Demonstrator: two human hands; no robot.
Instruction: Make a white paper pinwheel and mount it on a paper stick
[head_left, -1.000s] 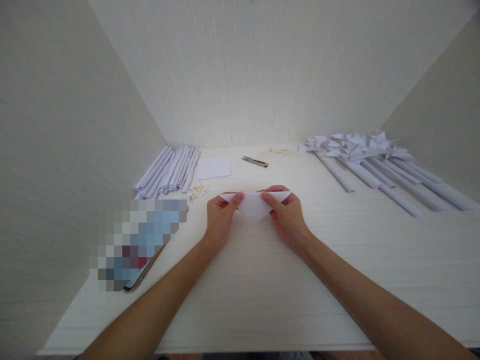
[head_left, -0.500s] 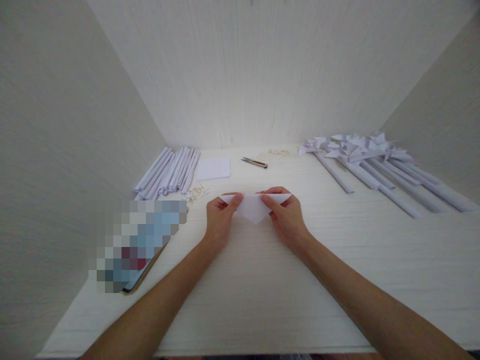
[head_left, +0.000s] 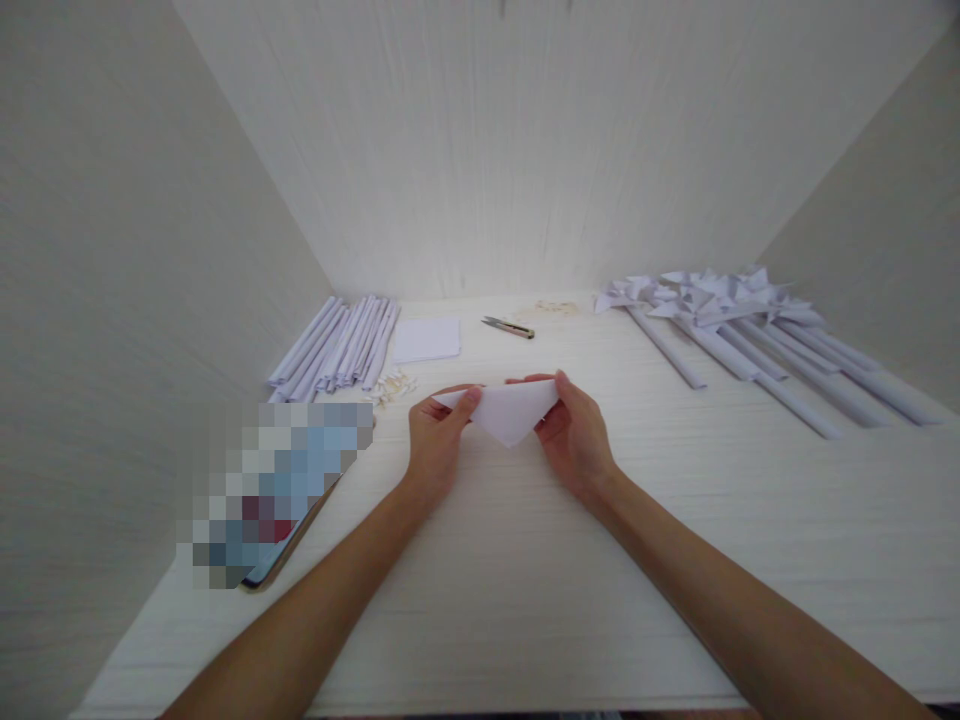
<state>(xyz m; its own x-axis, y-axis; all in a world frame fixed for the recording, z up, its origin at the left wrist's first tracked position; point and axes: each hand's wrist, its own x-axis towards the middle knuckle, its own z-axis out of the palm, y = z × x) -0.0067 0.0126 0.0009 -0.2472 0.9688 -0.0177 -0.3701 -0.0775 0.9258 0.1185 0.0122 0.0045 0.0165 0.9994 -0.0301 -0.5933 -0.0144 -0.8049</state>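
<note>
A sheet of white paper (head_left: 510, 412), folded into a triangle with its point toward me, is held between both hands above the table. My left hand (head_left: 439, 435) pinches its left corner, thumb on top and fingers behind. My right hand (head_left: 577, 430) grips the right corner, its thumb at the upper edge. The fingers behind the paper are partly hidden.
Rolled paper tubes (head_left: 337, 345) lie at the back left beside a stack of square paper (head_left: 427, 340) and small pale bits (head_left: 394, 386). Thread snips (head_left: 508, 327) lie at the back. Paper pinwheels on tubes (head_left: 720, 300) fill the right. A blurred phone (head_left: 300, 530) lies at left.
My right thumb has slid outward along the top edge to the right corner of the folded paper. The paper has tilted slightly, its right side raised. My left hand keeps its pinch.
</note>
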